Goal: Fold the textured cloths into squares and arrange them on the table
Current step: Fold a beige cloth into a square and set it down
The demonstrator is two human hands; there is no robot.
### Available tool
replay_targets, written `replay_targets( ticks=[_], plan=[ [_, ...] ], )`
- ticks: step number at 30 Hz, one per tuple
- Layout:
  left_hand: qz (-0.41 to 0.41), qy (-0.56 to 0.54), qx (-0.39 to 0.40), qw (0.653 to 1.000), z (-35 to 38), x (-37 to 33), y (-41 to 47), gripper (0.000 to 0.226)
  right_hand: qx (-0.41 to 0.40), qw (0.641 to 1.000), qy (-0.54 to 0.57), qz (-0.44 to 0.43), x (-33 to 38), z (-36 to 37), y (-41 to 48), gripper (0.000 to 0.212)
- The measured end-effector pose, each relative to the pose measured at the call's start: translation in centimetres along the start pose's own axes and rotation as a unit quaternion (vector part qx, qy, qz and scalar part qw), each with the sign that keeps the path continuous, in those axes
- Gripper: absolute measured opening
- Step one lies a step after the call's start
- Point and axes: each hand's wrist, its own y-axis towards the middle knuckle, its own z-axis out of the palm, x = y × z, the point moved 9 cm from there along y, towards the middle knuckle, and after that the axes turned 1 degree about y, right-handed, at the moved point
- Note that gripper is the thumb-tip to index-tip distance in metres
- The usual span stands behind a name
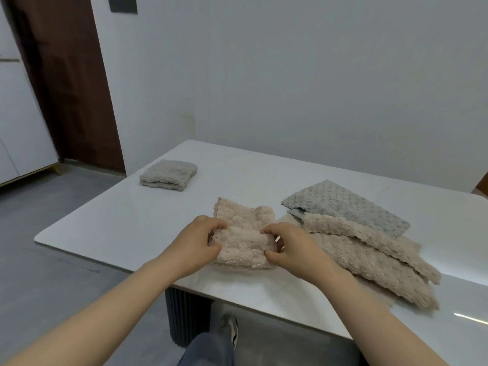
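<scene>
Hands (196, 240) pinch beige cloth (244, 233) beside unfolded pile (369, 260).

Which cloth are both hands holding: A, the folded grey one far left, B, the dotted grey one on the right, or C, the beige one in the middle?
C: the left hand and the right hand both pinch the beige cloth between them.

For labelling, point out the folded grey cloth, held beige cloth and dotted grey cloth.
folded grey cloth (169, 173), head view, top.
held beige cloth (243, 233), head view, centre.
dotted grey cloth (343, 207), head view, centre.
</scene>
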Motion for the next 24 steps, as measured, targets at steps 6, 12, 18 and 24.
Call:
replay_targets(
  ticks=[6, 12, 18, 24],
  plan=[
    [-0.003, -0.01, -0.02, 1.0, -2.1, 0.0, 8.9, 0.046, -0.016, 0.999, -0.028, 0.012, -2.2, -3.0, 8.2, 0.044],
    [-0.014, -0.075, -0.054, 0.996, -2.6, 1.6, 20.5, 0.039, -0.033, 0.997, -0.039, 0.049, -7.2, -5.4, 17.5, 0.044],
    [-0.026, -0.098, -0.071, 0.992, -0.2, 4.0, 31.5, 0.036, -0.029, 0.995, -0.04, 0.087, -13.8, -5.2, 26.0, 0.046],
    [-0.045, -0.086, -0.088, 0.991, 2.2, 7.3, 39.5, 0.035, -0.03, 0.994, -0.035, 0.097, -18.8, -3.8, 33.0, 0.045]
  ],
)
